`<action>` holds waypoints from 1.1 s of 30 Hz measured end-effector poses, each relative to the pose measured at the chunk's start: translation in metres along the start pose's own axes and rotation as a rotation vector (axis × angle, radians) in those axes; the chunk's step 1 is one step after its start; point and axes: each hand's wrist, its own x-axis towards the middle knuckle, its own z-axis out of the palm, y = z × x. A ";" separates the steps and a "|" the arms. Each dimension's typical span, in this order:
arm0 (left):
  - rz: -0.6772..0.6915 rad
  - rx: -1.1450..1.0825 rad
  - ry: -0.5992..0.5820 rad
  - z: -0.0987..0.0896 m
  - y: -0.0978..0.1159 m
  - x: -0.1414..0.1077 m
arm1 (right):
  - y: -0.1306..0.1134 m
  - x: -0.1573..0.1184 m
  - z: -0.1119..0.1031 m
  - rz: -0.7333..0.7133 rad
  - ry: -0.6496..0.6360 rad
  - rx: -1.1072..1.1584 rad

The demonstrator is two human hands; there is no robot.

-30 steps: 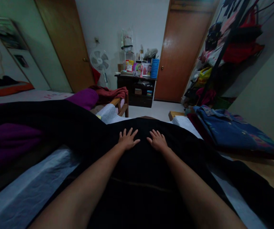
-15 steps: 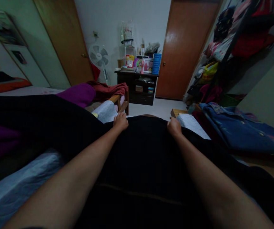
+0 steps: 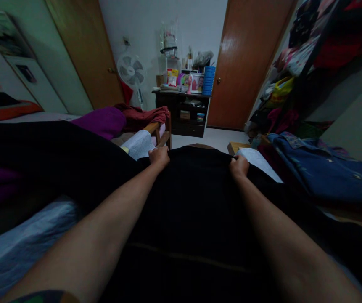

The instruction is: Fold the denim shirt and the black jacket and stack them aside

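A large black garment [image 3: 196, 202] lies spread out below me, its sides reaching far left and right. It looks like a long-sleeved top, though the dark cloth hides its details. A thin pale line crosses it near the bottom. My left hand [image 3: 159, 156] is closed on its far edge, left of the middle. On the right, my right hand [image 3: 239, 166] pinches the same far edge. Between the two hands the cloth is stretched fairly flat. Light patterned fabric [image 3: 138, 144] shows just beyond my left hand, and a similar white piece [image 3: 259, 162] beside my right.
Folded denim clothing [image 3: 328, 166] is piled at the right. Purple cloth [image 3: 101, 122] and a dark red cloth [image 3: 146, 113] lie at the left over a wooden frame. A dark cabinet [image 3: 187, 120], a white fan [image 3: 130, 69] and a brown door [image 3: 247, 63] stand at the back.
My right hand has moved slightly to the right along the far edge, widening the gap between my hands. My left hand stays nearly in place. The view has shifted a little.
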 end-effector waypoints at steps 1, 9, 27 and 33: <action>0.021 0.014 0.075 0.001 -0.001 -0.005 | -0.001 -0.004 0.000 -0.001 0.019 -0.005; 0.243 0.045 0.260 0.015 0.023 -0.052 | -0.029 -0.045 0.007 -0.072 -0.196 -0.150; 0.330 -0.100 -0.143 0.040 0.075 -0.102 | -0.048 -0.087 0.020 -0.406 -0.548 -0.317; 0.384 -0.061 -0.080 0.041 0.069 -0.092 | -0.048 -0.090 0.022 -0.358 -0.520 -0.331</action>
